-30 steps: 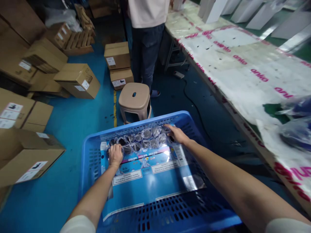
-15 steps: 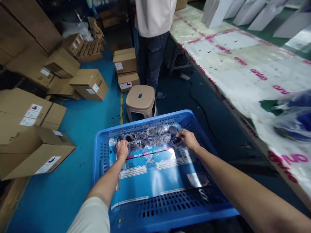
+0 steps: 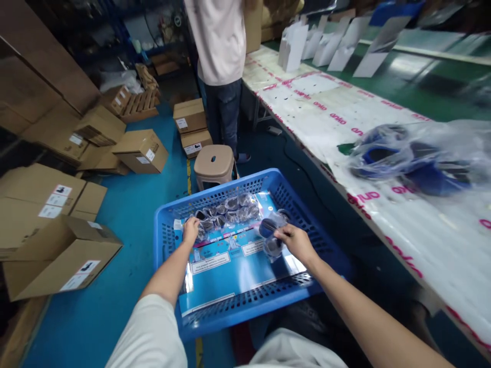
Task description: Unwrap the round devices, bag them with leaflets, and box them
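Note:
A blue plastic basket (image 3: pixel 215 324) holds a glossy blue printed cardboard sheet (image 3: pixel 226 281). Along the sheet's far part lie several dark, round-faced pieces in clear plastic (image 3: pixel 232 207), in two rows. My left hand (image 3: pixel 191 230) has its fingers pinched at the left end of these rows, on the plastic wrap. With my right hand (image 3: pixel 297 246) I grip a small bagged cluster of the same dark round pieces (image 3: pixel 270 230), held above the right side of the sheet. The exact kind of these pieces is unclear.
A long table (image 3: pixel 330 110) runs along the right, bearing bagged blue items (image 3: pixel 414 158) and white cartons (image 3: pixel 293 46). A beige stool (image 3: pixel 215 161) stands beyond the basket, near a standing person (image 3: pixel 220 76). Cardboard boxes (image 3: pixel 141 151) lie on the left floor.
My right hand has lifted a bagged cluster off the right end of the rows and drawn it nearer to me. My left hand stays at the left end. The view has turned right.

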### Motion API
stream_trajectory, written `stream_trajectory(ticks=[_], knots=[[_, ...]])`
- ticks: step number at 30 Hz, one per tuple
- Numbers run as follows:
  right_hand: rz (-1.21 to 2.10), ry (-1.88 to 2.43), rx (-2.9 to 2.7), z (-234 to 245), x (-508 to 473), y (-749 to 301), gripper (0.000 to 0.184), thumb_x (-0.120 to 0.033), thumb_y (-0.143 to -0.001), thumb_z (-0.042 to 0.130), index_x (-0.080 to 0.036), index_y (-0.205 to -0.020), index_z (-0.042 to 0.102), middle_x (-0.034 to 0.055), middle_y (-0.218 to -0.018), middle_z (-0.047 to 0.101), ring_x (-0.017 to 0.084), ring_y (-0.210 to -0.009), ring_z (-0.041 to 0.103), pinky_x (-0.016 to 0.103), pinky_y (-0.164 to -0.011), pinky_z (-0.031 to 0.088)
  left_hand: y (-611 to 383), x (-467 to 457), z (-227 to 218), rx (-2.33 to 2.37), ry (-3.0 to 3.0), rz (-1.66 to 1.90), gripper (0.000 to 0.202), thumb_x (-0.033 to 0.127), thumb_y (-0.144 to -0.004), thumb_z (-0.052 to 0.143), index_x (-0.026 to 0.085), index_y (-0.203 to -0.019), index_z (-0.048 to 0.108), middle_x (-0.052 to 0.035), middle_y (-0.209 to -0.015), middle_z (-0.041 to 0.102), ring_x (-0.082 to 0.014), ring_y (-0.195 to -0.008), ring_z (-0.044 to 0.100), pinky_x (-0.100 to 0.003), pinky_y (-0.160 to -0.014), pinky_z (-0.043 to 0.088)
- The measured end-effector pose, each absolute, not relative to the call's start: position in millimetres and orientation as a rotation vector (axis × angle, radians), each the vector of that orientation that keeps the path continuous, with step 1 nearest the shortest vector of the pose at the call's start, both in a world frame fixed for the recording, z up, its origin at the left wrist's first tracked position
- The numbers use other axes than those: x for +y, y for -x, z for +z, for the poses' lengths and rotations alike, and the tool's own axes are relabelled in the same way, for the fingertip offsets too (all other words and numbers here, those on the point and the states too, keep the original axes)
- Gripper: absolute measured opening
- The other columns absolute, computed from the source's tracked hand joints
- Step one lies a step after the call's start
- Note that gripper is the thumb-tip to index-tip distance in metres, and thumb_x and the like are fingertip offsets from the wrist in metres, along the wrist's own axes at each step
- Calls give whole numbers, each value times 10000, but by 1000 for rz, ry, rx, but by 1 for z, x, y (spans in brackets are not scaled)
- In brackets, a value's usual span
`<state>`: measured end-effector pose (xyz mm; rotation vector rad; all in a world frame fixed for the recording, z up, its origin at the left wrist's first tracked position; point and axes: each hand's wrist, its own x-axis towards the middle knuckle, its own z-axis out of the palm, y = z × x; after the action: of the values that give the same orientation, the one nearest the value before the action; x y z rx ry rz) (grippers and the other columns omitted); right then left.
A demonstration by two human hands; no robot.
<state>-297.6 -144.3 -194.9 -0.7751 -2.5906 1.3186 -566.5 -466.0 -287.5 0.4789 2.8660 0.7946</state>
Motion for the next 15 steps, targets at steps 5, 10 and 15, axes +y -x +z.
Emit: stream_trajectory(ticks=[5,10,15], knots=[[1351,724,-2602,-175,-160,279,152,-223,-795,635,-200,-664,708,53,-794,728,214,-758,693,299,-755,512,563,-462,-272,2850,-440,755,274,389,-963,621,142,-1078,654,-65,-1057,687,-186,-938,670,-399,-857,582],[1369,631,-2667,-140,-163,275,133,-194,-801,660,-185,-689,730,60,-803,738,211,-783,693,285,-769,505,553,-461,-243,2813,-469,738,281,393,-961,622,139,-1080,647,-60,-1041,678,-183,-916,663,-391,-837,579],[1386,548,-2792,-107,-167,279,127,-128,-819,661,-156,-755,767,79,-851,772,219,-829,713,270,-781,504,538,-466,-199,2792,-506,753,280,413,-959,619,136,-989,650,-41,-957,677,-172,-871,656,-378,-825,565]])
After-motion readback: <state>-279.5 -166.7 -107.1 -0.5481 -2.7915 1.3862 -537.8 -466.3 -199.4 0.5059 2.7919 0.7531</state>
